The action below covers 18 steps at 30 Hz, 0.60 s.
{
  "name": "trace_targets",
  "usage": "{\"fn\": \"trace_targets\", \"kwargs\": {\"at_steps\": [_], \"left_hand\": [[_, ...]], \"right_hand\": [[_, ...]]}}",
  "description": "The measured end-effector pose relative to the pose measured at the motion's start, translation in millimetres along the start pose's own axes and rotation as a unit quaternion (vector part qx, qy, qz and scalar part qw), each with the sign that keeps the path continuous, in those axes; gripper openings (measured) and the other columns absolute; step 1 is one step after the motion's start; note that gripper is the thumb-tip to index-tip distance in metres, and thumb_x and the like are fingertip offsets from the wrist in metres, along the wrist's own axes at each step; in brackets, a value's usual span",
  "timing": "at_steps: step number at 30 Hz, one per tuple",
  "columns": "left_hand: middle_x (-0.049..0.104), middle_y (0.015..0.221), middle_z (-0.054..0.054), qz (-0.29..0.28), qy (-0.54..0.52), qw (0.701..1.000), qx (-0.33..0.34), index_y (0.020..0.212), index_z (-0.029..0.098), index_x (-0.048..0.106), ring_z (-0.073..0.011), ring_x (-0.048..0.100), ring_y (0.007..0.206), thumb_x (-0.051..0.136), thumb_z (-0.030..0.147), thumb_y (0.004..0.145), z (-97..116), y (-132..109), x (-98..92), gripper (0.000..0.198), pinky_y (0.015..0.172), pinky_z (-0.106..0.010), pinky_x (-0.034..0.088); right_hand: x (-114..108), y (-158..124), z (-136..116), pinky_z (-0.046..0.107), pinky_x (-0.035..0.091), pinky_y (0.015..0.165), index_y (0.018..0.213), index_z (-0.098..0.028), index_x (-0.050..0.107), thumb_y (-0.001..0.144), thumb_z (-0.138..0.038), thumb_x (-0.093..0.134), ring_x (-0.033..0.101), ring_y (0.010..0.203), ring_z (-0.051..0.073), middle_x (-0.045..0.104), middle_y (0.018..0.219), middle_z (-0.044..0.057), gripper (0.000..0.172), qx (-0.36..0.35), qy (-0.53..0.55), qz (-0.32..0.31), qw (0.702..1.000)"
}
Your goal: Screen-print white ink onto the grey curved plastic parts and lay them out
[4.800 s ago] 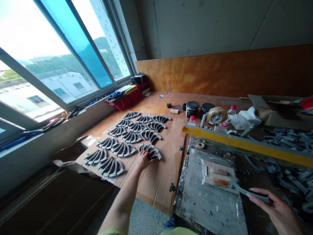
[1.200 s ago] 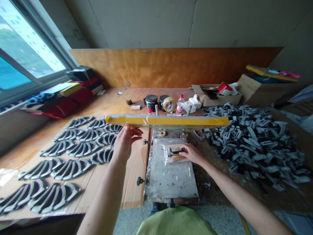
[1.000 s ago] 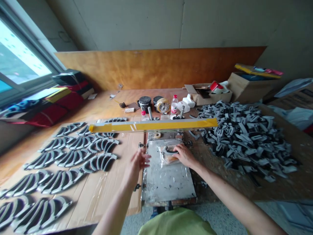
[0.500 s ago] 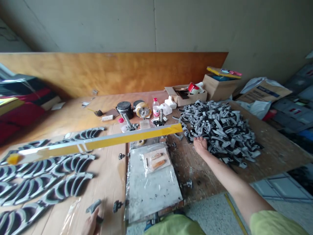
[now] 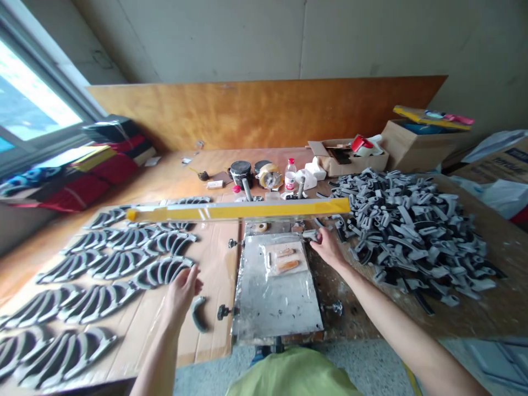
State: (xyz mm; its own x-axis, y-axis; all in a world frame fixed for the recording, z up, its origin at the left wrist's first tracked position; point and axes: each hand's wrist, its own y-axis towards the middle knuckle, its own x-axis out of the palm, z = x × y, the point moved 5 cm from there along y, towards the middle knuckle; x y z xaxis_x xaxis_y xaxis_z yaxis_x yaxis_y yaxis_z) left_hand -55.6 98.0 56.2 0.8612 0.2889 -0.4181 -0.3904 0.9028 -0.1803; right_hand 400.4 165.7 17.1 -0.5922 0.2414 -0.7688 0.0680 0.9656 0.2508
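My left hand (image 5: 185, 283) is at the right end of a row of curved grey plastic pieces (image 5: 159, 272), its fingers closed around the end piece, which they partly cover. Just right of that hand, a single curved grey piece (image 5: 198, 314) lies apart on the cardboard (image 5: 216, 286). My right hand (image 5: 326, 248) pinches a small grey plastic piece (image 5: 310, 235) beside the upper right corner of the metal plate (image 5: 276, 311). To the right of this hand is a large heap of loose grey and black pieces (image 5: 404, 220).
A long yellow-edged strip (image 5: 247, 209) spans above the plate and rows. Black knobs (image 5: 223, 312) stick out beside the plate. Behind are a black tub (image 5: 240, 171), a tape roll (image 5: 270, 177), a red-capped bottle (image 5: 290, 175) and an open carton (image 5: 350, 160).
My left hand has moved up to the row's end, leaving one curved piece on the cardboard. My right hand has drawn left from the heap with a piece. The view has shifted left.
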Motion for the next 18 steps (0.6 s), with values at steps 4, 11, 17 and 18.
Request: {"fn": "trace_targets", "kwargs": {"at_steps": [4, 11, 17, 18], "left_hand": [[0.06, 0.057, 0.005, 0.012, -0.196, 0.975, 0.108, 0.092, 0.019, 0.06, -0.0104, 0.055, 0.05, 0.06, 0.058, 0.08, 98, 10, 19.5, 0.041, 0.051, -0.02, 0.047], [0.05, 0.048, 0.007, 0.052, -0.307, 0.931, 0.193, 0.069, 0.02, 0.05, -0.0084, 0.047, 0.043, 0.055, 0.041, 0.084, 168, 4, 23.0, 0.027, 0.046, -0.019, 0.044], [0.055, 0.055, 0.004, 0.028, -0.285, 0.938, 0.196, 0.071, 0.019, 0.056, -0.009, 0.049, 0.047, 0.052, 0.042, 0.087, 153, 3, 25.8, 0.028, 0.048, -0.019, 0.045], [0.055, 0.056, 0.004, 0.019, -0.279, 0.94, 0.197, 0.072, 0.019, 0.058, -0.0094, 0.049, 0.049, 0.053, 0.04, 0.086, 151, 0, 25.1, 0.026, 0.049, -0.019, 0.046]], "right_hand": [[47, -19, -74, 0.032, 0.044, 0.08, 0.078, -0.021, 0.053, 0.084, -0.014, 0.06, 0.053, 0.087, 0.02, 0.06, 0.086, 0.004, 0.011, -0.216, 0.013, -0.085, 0.973], [72, -46, -91, 0.03, 0.046, 0.087, 0.117, -0.02, 0.063, 0.093, -0.011, 0.049, 0.056, 0.1, 0.019, 0.068, 0.105, 0.008, 0.03, -0.291, -0.053, -0.18, 0.938], [80, -60, -105, 0.044, 0.041, 0.099, 0.132, -0.019, 0.058, 0.093, -0.016, 0.046, 0.052, 0.117, 0.025, 0.062, 0.131, 0.011, 0.04, -0.232, -0.12, -0.191, 0.946], [79, -61, -108, 0.045, 0.041, 0.1, 0.132, -0.019, 0.058, 0.093, -0.016, 0.046, 0.052, 0.118, 0.027, 0.061, 0.132, 0.012, 0.041, -0.225, -0.129, -0.201, 0.944]]}}
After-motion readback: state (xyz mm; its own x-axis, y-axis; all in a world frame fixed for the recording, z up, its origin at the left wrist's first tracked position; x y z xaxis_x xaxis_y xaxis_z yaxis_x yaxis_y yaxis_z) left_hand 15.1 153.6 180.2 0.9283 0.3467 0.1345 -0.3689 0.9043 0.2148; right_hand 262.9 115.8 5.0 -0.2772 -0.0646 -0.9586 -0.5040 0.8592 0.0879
